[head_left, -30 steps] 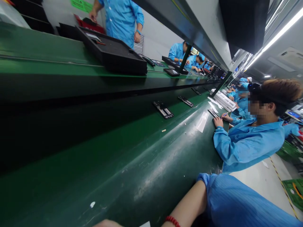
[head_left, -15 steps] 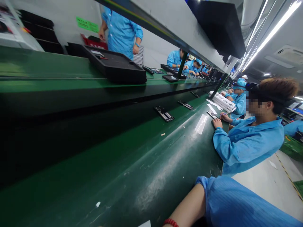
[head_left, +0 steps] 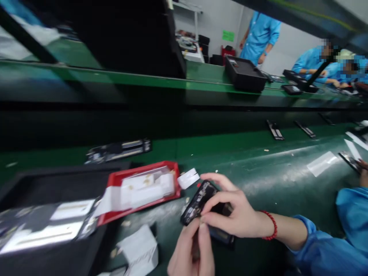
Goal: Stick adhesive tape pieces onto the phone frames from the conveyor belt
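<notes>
A black phone chassis with exposed internal parts (head_left: 198, 199) lies on the green bench beneath both my hands; its lower right part is partly covered by my fingers. My right hand (head_left: 234, 212), with a red beaded bracelet at the wrist, pinches thumb and index finger together over the chassis, and its outer fingers reach past the upper edge. My left hand (head_left: 192, 251) comes from below, thumb and index finger pressed together at the chassis's near edge, almost touching the right fingertips. Whatever is between the fingertips is too small to make out.
Left of the chassis stands a red tray (head_left: 143, 209) holding white pieces. A black tray (head_left: 97, 245) with phone chassis is further left. White crumpled paper (head_left: 140, 249) lies nearer. Another chassis (head_left: 119, 150) rests behind. Co-worker's blue sleeve (head_left: 352, 211) is at right.
The view has swung left and down, bringing both hands, the chassis and the trays into sight. Before, only my right forearm with its red bracelet showed at the bottom edge.
</notes>
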Motion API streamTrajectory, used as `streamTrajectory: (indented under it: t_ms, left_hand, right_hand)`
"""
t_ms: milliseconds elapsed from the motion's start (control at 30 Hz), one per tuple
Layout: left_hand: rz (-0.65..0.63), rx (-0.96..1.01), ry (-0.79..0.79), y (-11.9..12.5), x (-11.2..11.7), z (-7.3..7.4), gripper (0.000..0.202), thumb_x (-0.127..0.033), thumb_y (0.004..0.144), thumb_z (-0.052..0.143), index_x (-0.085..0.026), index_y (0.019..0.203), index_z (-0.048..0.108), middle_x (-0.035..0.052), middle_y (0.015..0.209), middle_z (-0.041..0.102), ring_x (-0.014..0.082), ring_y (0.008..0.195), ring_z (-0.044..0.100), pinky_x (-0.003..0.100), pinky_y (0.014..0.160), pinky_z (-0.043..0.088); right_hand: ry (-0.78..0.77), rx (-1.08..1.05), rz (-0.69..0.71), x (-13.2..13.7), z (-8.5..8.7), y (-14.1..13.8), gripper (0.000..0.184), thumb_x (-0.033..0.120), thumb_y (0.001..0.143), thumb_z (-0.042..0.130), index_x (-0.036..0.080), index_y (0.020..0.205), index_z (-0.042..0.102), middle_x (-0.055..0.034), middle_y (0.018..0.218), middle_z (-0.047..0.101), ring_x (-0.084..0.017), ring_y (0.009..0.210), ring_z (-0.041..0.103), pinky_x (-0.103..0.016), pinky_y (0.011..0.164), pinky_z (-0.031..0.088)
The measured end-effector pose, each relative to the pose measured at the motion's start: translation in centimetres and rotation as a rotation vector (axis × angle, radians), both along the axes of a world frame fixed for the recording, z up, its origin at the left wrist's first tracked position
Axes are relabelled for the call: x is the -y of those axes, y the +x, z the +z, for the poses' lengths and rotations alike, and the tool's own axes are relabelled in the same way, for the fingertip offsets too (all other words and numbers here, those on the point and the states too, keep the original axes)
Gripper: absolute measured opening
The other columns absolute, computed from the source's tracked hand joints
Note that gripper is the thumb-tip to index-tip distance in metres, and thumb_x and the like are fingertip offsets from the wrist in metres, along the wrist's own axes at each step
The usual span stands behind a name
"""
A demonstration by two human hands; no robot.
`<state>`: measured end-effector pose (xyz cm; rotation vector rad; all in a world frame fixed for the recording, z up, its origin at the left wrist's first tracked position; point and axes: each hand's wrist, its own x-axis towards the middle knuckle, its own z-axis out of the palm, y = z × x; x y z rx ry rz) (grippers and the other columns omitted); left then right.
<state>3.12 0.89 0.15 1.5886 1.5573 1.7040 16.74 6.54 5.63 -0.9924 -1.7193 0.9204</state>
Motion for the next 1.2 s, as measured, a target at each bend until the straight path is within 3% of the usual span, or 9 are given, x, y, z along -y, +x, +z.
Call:
streamTrajectory:
  t_ms: [67,200,333,433,500,700,900,1000,1200]
  left_hand:
    - [-0.093,-0.049,0.006,0.1,-0.2,0.7,0.013,-0.015,0.094,0.063,-0.019,0.101,0.071,0.0042,0.090,0.078,0.0164,0.072,0.074,0.023,0.070,0.061]
    - [-0.087,-0.022,0.012,0.0,-0.4,2.0,0.015,-0.012,0.095,0.057,-0.019,0.103,0.067,0.0042,0.088,0.076,0.0162,0.073,0.074,0.022,0.069,0.060]
    - [-0.110,0.161,-0.044,-0.3,-0.4,2.7,0.010,-0.019,0.098,0.055,-0.020,0.099,0.066,0.0004,0.074,0.068,0.0117,0.057,0.064,0.019,0.055,0.053]
    - [0.020,0.334,-0.067,-0.2,-0.4,2.9,0.009,-0.026,0.098,0.059,-0.020,0.091,0.062,-0.0031,0.068,0.056,0.0082,0.048,0.053,0.017,0.047,0.045]
    - [0.121,0.382,-0.054,0.1,-0.4,2.8,0.006,-0.027,0.097,0.060,-0.021,0.097,0.060,-0.0022,0.075,0.058,0.0094,0.056,0.060,0.017,0.053,0.049]
    - [0.116,0.559,-0.147,0.1,-0.7,2.3,0.041,-0.035,0.098,0.058,-0.023,0.137,0.055,0.0080,0.102,0.072,0.0188,0.078,0.073,0.027,0.065,0.059]
    - [0.147,0.637,-0.154,-0.6,-1.0,2.7,0.040,-0.029,0.094,0.062,-0.021,0.133,0.064,-0.0027,0.068,0.058,0.0098,0.050,0.051,0.021,0.050,0.049]
    - [0.130,0.671,-0.152,-0.6,-1.0,3.1,0.039,-0.025,0.093,0.062,-0.021,0.131,0.065,-0.0069,0.057,0.045,0.0080,0.045,0.043,0.018,0.045,0.042]
    - [0.124,0.700,-0.133,-0.5,-1.1,3.5,0.039,-0.022,0.092,0.063,-0.024,0.130,0.065,-0.0084,0.055,0.046,0.0074,0.041,0.039,0.017,0.043,0.042]
  right_hand:
    - [0.116,0.123,-0.017,0.0,0.3,0.0,0.002,0.021,0.090,0.071,0.020,0.088,0.070,-0.0145,0.146,0.054,-0.027,0.134,0.059,-0.043,0.111,0.051]
    - [0.344,0.298,0.045,-0.1,0.4,0.1,0.008,0.016,0.092,0.060,0.023,0.093,0.059,-0.0141,0.139,0.054,-0.029,0.141,0.048,-0.050,0.114,0.047]
    - [0.259,0.200,0.240,-1.4,2.0,0.6,0.008,0.018,0.094,0.056,0.024,0.089,0.055,-0.0127,0.131,0.055,-0.026,0.134,0.052,-0.041,0.107,0.052]
    - [0.188,0.099,0.245,-5.1,3.6,-0.5,0.013,0.021,0.099,0.053,0.024,0.086,0.056,-0.0096,0.111,0.062,-0.021,0.111,0.063,-0.036,0.093,0.055]
    - [0.162,0.152,0.254,-8.8,3.9,-2.7,0.014,0.022,0.098,0.056,0.022,0.085,0.058,-0.0044,0.093,0.064,-0.017,0.088,0.063,-0.032,0.083,0.054]
    - [0.018,0.489,0.506,-17.0,1.0,-10.0,0.014,0.010,0.084,0.071,0.013,0.071,0.069,0.0006,0.066,0.067,-0.010,0.062,0.060,-0.025,0.065,0.045]
    - [-0.031,0.497,0.534,-16.7,0.6,-9.4,0.011,0.009,0.087,0.065,0.012,0.082,0.074,-0.0028,0.078,0.075,-0.012,0.072,0.070,-0.024,0.072,0.051]
    - [-0.012,0.516,0.511,-16.3,1.0,-8.8,0.010,0.011,0.087,0.067,0.014,0.078,0.071,-0.0017,0.077,0.073,-0.012,0.073,0.066,-0.025,0.073,0.049]
    - [0.030,0.575,0.421,-16.6,0.5,-8.9,0.028,0.019,0.083,0.074,0.016,0.061,0.058,0.0016,0.062,0.058,-0.011,0.062,0.052,-0.029,0.068,0.040]
